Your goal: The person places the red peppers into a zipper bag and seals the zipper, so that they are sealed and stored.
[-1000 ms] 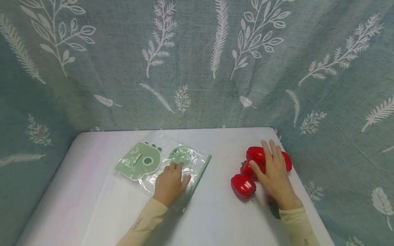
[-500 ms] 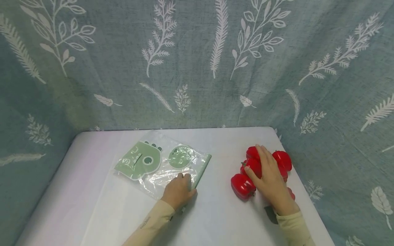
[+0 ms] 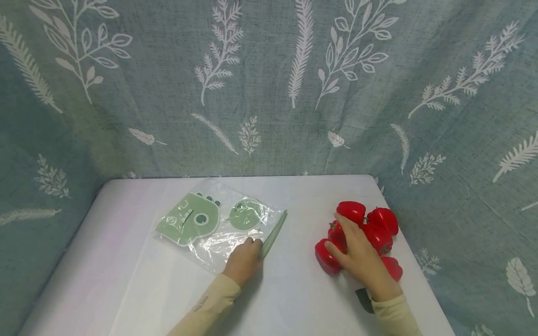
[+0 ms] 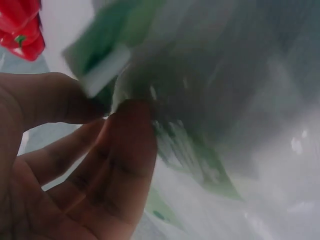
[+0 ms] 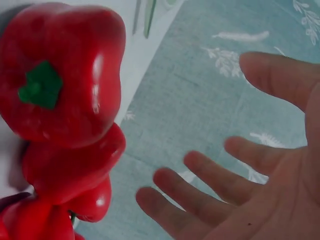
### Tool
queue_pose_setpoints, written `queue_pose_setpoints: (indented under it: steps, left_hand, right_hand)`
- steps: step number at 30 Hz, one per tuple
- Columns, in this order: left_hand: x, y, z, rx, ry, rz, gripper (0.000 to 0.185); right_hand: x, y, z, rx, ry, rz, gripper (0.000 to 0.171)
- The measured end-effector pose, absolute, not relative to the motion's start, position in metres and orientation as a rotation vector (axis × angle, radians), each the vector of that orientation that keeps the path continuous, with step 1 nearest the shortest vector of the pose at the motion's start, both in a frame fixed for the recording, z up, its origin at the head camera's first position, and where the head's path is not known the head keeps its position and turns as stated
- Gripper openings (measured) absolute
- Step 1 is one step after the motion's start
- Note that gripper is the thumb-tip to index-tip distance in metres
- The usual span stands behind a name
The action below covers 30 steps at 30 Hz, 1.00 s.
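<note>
A clear plastic zip bag (image 3: pixel 202 220) with a green cartoon face and a green edge lies flat, left of the table's middle. My left hand (image 3: pixel 244 261) pinches its green edge; in the left wrist view the thumb and fingers (image 4: pixel 131 132) meet on the edge, near a small white slider (image 4: pixel 107 70). Several shiny red bell peppers (image 3: pixel 382 220) are grouped at the right. My right hand (image 3: pixel 362 262) hovers over them, fingers spread and holding nothing. In the right wrist view, a pepper with a green stem (image 5: pixel 80 112) appears beside that open palm (image 5: pixel 270 200).
The white table (image 3: pixel 159 298) ends at a patterned green curtain (image 3: pixel 269 93) behind and along both sides. A dark flat piece (image 3: pixel 364 301) shows beside my right wrist. The peppers are close to the table's right edge.
My left hand has slid from the bag's middle to its green edge and now pinches it, narrowing that edge. My right hand has drifted left and nearer over the peppers, uncovering the right-hand ones.
</note>
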<state>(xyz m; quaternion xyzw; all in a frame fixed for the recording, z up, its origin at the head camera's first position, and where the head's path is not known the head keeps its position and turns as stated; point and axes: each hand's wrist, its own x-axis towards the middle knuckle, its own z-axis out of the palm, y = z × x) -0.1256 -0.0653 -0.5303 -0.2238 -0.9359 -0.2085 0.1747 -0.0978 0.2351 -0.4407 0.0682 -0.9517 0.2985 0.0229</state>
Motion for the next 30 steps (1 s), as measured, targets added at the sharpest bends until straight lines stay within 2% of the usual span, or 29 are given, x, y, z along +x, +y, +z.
queue_pose_setpoints:
  steps: [8,23,30]
  left_hand:
    - [-0.123,-0.062,-0.531,-0.632,-2.616,-0.518,0.024]
    - [-0.126,-0.069,-0.519,-0.382,-2.723,-0.598,0.016]
    - [-0.131,-0.078,-0.506,-0.266,-2.663,-0.709,0.020]
  right_hand:
    - [-0.094,0.227,-0.450,0.142,-3.075,0.849,0.098]
    - [-0.095,0.223,-0.462,0.060,-3.221,0.755,0.096]
    - [-0.095,0.226,-0.466,0.024,-3.241,0.748,0.097]
